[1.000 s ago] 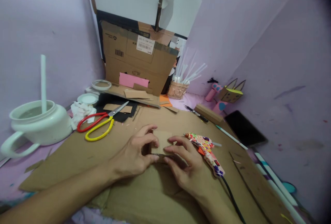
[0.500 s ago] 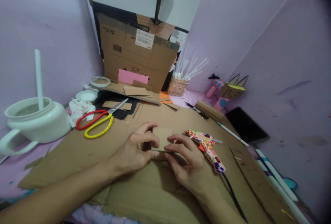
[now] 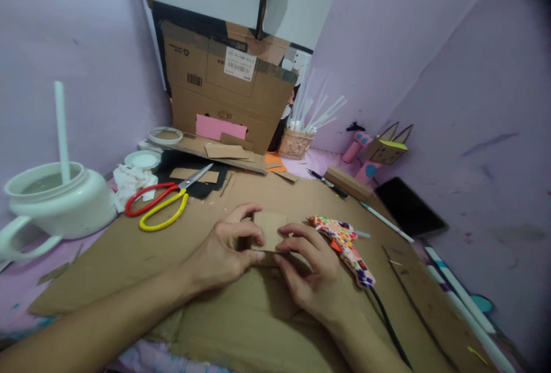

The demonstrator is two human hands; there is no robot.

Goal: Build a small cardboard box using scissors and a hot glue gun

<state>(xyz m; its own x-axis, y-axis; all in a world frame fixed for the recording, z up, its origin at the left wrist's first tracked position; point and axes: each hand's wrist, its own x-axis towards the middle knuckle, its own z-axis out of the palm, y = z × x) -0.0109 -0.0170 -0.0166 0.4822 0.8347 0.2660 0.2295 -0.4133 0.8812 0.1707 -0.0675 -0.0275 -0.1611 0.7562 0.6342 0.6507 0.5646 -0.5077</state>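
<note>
Between my two hands is a small cardboard box (image 3: 270, 228), its flat top facing up. My left hand (image 3: 230, 244) grips its left side, with the thumb at the near edge and the fingers over the side and top. On the right, my right hand (image 3: 312, 269) pinches the near right corner, thumb low and fingertips on the top edge. The box's underside is hidden. Just right of my right hand lies a floral-patterned hot glue gun (image 3: 344, 244), its nozzle pointing left. Beneath everything spreads a large cardboard sheet (image 3: 215, 327).
Scissors (image 3: 163, 204) with red and yellow handles lie at left, beside a white mug-like pot (image 3: 64, 206). Behind stand a cardboard box panel (image 3: 232, 86) and a basket of glue sticks (image 3: 297, 143). A dark phone-like slab (image 3: 411, 206) and a pen (image 3: 327, 183) lie right.
My hands keep nearly the same grip on the small cardboard box. The whole view has shifted very slightly.
</note>
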